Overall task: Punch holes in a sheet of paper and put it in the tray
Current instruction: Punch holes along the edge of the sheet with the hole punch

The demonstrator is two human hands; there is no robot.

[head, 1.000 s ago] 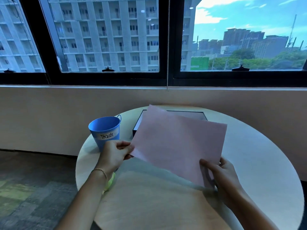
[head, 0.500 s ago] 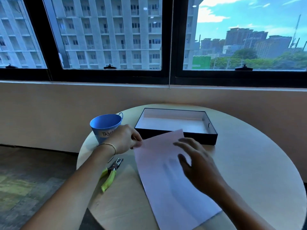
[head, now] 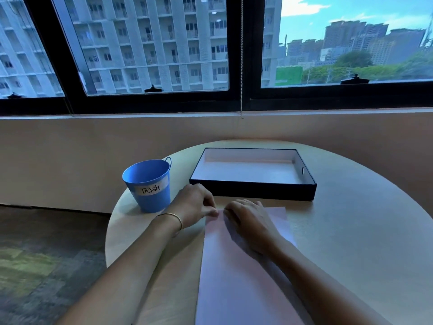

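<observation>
Head view: pink sheet of paper [head: 236, 273] lies flat on the round counter [head: 351, 242], long side running toward the camera, far edge just short of the tray [head: 253, 190]. Left hand [head: 195, 205] at the sheet's far left corner, fingers [head: 212, 211] pinched together on or at that corner; exact contact too small to tell. Right hand [head: 248, 219] just beside them to the right, palm down on the sheet, fingers curled and pressing near the far edge, nothing gripped that I can see. Tray sits beyond both sets of fingers, open, white inside, no paper in it yet. Blue bucket [head: 150, 184] labelled Trash stands left of the left fingers, apart from them. No hole punch visible now; possibly hidden under the left forearm, cannot tell.

Judged step: squaring and flattening the sheet before punching; no holes seen yet. To do it well: keep the right palm down so the sheet can't slide, lift only the left corner with a light pinch, avoid creasing. Thin paper will buckle if pushed toward the tray wall. Punch along one edge, then slide it flat into the tray.
</observation>
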